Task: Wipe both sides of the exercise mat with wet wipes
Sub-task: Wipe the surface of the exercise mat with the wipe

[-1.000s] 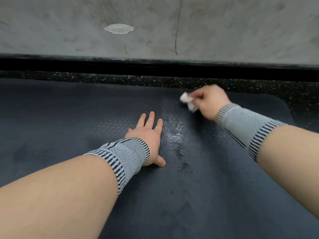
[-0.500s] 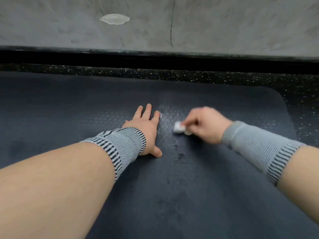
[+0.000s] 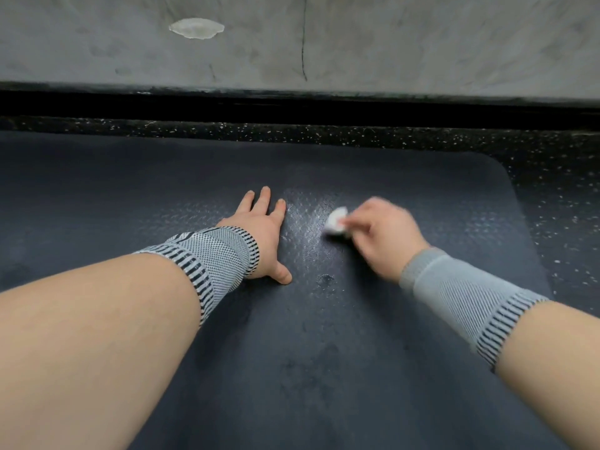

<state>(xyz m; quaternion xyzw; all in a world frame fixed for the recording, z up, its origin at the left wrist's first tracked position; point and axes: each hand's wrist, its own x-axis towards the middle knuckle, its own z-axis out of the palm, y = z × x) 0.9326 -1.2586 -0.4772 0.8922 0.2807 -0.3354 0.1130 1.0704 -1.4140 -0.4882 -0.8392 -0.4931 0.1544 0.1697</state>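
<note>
On the exercise mat (image 3: 324, 368), our right hand (image 3: 383, 238) pinched the wet wipe (image 3: 336, 220); left hand (image 3: 259, 235) flat, fingers together. Risk: uneven strokes leaving unwiped patches.

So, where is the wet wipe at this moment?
In the head view the wet wipe is bunched in the right hand, pressed on the exercise mat just right of the flat left hand.

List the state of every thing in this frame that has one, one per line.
mat: flat on the floor, wet sheen between the hands
wipe: bunched up, pressed on the mat
right hand: grip curled round the wipe, blurred
left hand: fingers straight, flat on the mat
wall: cracked, one pale chipped patch
</note>
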